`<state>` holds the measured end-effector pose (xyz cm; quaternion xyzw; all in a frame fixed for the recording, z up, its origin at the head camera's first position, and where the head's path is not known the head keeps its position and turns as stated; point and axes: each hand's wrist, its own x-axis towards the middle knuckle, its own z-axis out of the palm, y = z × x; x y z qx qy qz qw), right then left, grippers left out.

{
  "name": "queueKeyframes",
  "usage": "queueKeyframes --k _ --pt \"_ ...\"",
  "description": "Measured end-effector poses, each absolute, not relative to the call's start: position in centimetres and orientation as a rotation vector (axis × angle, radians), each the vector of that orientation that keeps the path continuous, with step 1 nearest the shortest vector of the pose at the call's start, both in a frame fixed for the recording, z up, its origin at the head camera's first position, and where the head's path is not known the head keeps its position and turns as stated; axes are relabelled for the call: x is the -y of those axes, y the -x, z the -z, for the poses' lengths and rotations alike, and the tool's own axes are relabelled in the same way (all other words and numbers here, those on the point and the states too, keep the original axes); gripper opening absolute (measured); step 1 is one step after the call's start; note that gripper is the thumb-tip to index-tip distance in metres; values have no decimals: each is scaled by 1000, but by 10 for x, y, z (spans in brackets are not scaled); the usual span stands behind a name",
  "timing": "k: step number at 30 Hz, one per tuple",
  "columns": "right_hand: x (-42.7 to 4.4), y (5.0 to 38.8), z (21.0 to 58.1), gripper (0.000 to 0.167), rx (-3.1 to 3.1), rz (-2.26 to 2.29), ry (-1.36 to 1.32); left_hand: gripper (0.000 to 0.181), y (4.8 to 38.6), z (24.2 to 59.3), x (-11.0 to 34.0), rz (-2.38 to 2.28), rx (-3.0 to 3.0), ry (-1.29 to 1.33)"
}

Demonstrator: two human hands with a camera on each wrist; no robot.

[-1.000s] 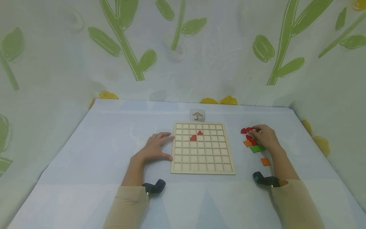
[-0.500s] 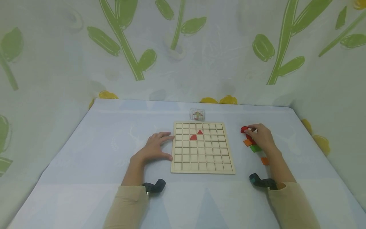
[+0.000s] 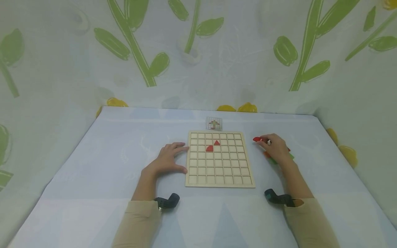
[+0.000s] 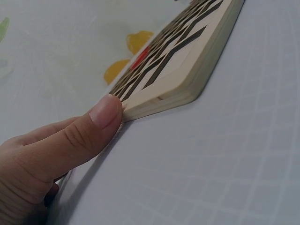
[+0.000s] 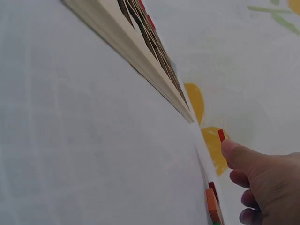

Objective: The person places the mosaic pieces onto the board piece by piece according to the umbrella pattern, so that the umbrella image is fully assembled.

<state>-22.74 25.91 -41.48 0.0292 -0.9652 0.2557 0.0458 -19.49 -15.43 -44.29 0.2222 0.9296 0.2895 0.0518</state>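
Observation:
My left hand (image 3: 170,159) lies at the left edge of a wooden grid board (image 3: 223,173). Its thumb touches the side near the front corner, seen up close in the left wrist view on the board (image 4: 176,89). In my right hand (image 3: 276,148), thumb and fingers pinch a red tile (image 3: 256,139) with a rounded edge, just right of the board. That tile (image 5: 221,135) shows only as a thin edge in the right wrist view. A red quarter-circle tile (image 3: 209,148) and a red triangle tile (image 3: 216,142) sit in the grid.
Under and beside my right hand lie loose tiles, partly hidden: an orange tile (image 3: 266,155), a green tile (image 3: 273,161) and some red. A small pattern card (image 3: 214,123) stands behind the board. Patterned cloth walls (image 3: 217,69) surround the white table (image 3: 93,165) at back and sides.
My right hand has picked the red tile out of the pile and moved left toward the board. Its forearm now covers the nearer orange tile. The left hand has not moved.

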Motion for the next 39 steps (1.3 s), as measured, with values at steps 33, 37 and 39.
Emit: queueKeyframes --k 33,37,39 --pt "-229 220 414 27 2845 -867 -551 89 194 442 154 -848 -2836 -681" --pt "-225 222 412 27 2880 -890 -585 89 194 442 154 -840 -2841 -683" --pt "-222 223 412 26 2892 -910 -589 89 194 442 154 -844 -2839 -679"
